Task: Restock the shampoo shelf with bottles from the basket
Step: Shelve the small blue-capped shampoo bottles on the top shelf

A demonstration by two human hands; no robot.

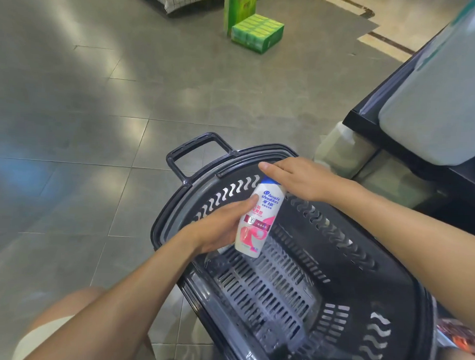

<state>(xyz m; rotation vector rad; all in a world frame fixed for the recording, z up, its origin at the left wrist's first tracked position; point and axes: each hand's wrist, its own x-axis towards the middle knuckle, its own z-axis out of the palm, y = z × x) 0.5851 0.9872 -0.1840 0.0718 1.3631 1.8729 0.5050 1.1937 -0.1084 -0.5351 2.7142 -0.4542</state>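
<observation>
Leaning bottle (259,221); cap away (over basket (259,151))

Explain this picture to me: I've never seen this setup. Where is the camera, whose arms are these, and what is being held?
No machine here: a person wears a wide-angle camera on the head, so you look down along their two bare arms. The left hand holds a white and pink shampoo bottle by its body, above a dark plastic basket standing on the grey tiled floor. The right hand rests on the bottle's blue cap; whether it grips is hidden. No other bottle shows in the basket. At the right edge is a dark shelf with a large pale container; green packs stand on the floor beyond.
</observation>
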